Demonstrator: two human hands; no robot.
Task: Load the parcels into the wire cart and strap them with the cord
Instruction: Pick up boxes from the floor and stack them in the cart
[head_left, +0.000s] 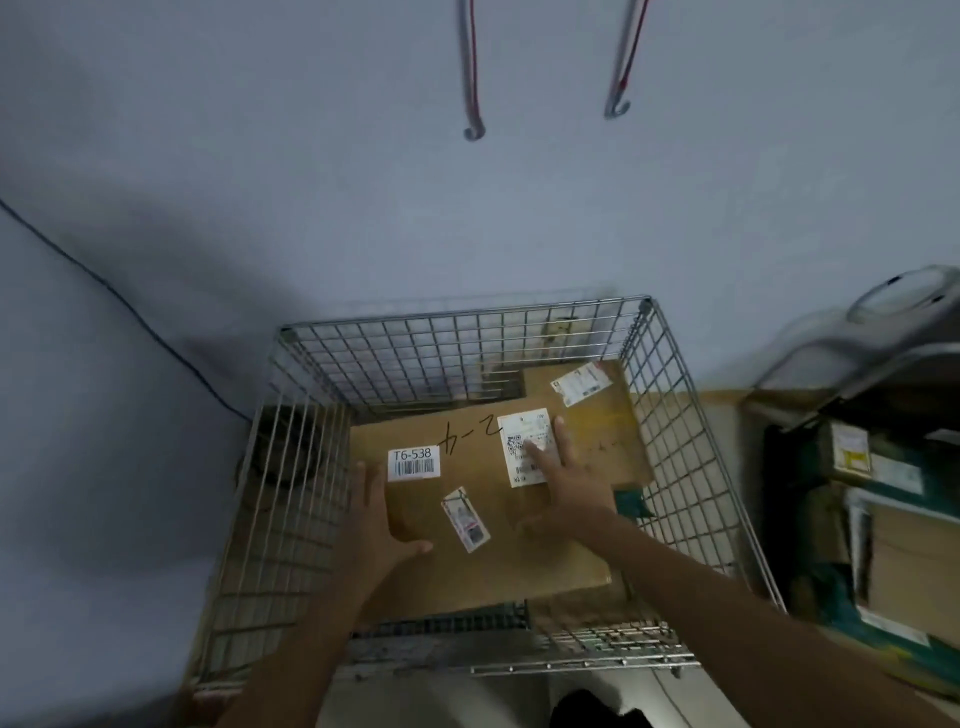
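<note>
A large brown cardboard parcel (483, 561) with white labels, one reading T6-538, lies inside the wire cart (457, 338). My left hand (382, 530) grips its left edge, thumb on top. My right hand (563, 483) presses flat on the top, fingers spread over a white label. Behind it, a second brown parcel (608, 431) sits at the cart's back right. Two metal hooks of a red cord (471, 78) hang on the wall above the cart.
A pale wall stands right behind the cart, and another wall with a thin dark cable (130, 312) is on the left. At the right, more boxes (893, 545) and a grey plastic thing (883, 332) are stacked close to the cart's side.
</note>
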